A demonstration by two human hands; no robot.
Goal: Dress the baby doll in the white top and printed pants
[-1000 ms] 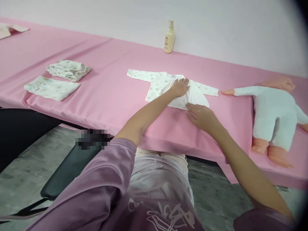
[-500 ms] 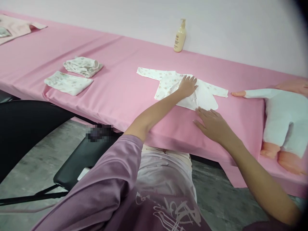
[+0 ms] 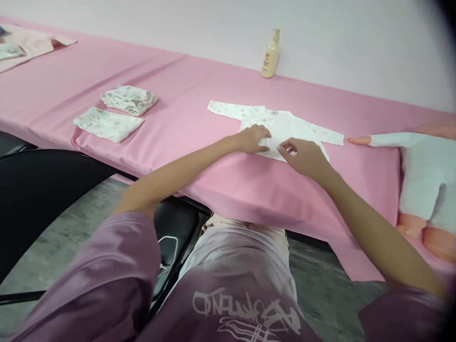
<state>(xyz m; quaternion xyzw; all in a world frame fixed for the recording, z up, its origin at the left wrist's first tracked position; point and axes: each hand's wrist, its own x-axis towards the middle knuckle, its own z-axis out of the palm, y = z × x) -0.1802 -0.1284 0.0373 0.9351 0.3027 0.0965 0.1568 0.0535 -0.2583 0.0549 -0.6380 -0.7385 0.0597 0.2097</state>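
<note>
A white baby shirt (image 3: 301, 128) with a small print lies face up on the pink cloth, its long sleeves spread to both sides. My left hand (image 3: 251, 138) rests over the shirt's lower left front, fingers curved and thumb apart from them. Close by on its right, my right hand (image 3: 302, 154) is over the lower right front, its fingertips curled in to the thumb like a pinch. Whatever may be between those fingertips is too small to make out. My hands cover part of the shirt's lower half.
Two folded printed cloths (image 3: 109, 124) lie left on the pink-covered table (image 3: 185, 95). A cream pump bottle (image 3: 271, 54) stands at the wall. At the right lies a baby doll (image 3: 420, 171) in pale clothes. Black chairs (image 3: 46, 190) are at the front left; pale fabric (image 3: 32, 45) lies far left.
My left hand has slid from the shirt's upper middle down and left. My right hand has moved up and left onto the shirt, its fingers curling from flat. The view has shifted slightly.
</note>
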